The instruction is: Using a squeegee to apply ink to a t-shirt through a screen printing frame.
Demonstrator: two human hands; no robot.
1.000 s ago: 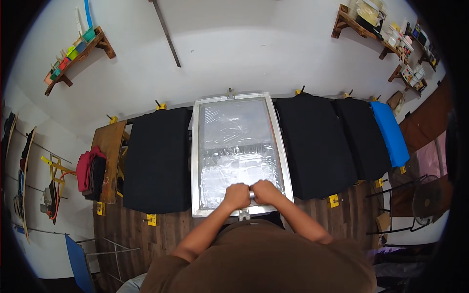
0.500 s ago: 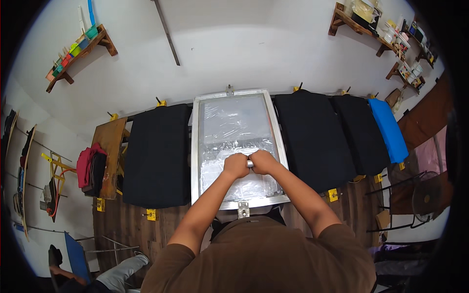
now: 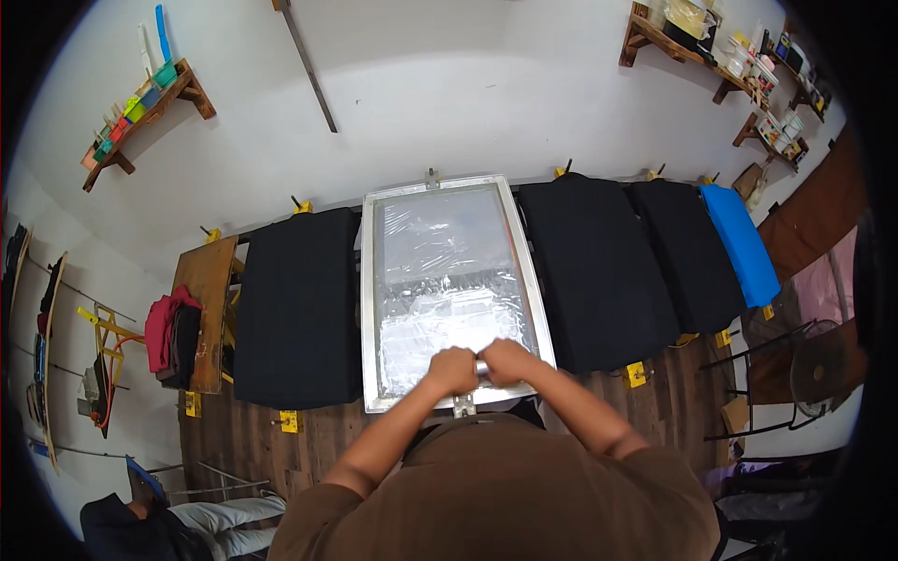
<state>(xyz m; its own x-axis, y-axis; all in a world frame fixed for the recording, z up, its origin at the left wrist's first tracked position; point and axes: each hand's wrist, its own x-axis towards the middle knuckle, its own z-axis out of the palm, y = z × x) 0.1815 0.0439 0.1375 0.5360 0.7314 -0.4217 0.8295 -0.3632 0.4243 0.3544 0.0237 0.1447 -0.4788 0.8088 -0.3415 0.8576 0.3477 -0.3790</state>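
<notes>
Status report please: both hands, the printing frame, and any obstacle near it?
Left hand and right hand both grip a squeegee handle. Near edge of the screen frame. Black garments flank it; nothing blocks.

Wall: plain white wall [image 3: 449,103], evenly lit, a thin dark bar [image 3: 307,67] slanting across it.
Shelves, left: wooden bracket shelf [image 3: 150,112] with small coloured items.
Shelves, right: two wooden shelves [image 3: 711,56] crowded with jars and containers.
Floor: dark wooden planks [image 3: 234,439].
Furniture: metal-framed chair [image 3: 795,374] at right; brown wooden board [image 3: 208,309] at left, red cloth [image 3: 164,323] beside it.
</notes>
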